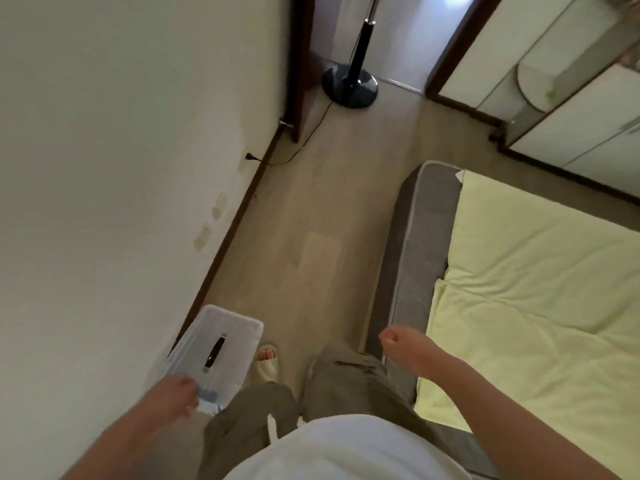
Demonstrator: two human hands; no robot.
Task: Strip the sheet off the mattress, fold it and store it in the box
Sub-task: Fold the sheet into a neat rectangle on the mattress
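Worn on my head, the one wide camera faces forward and steeply down, close over my body, covering the floor (311, 220) between wall (104, 168) and mattress (412, 254).

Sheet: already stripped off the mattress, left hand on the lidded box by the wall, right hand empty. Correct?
Not quite. The head view shows the yellow sheet still covering the grey mattress; it is not stripped yet. The rest holds: the left hand is on the lidded box by the wall, and the right hand is empty.
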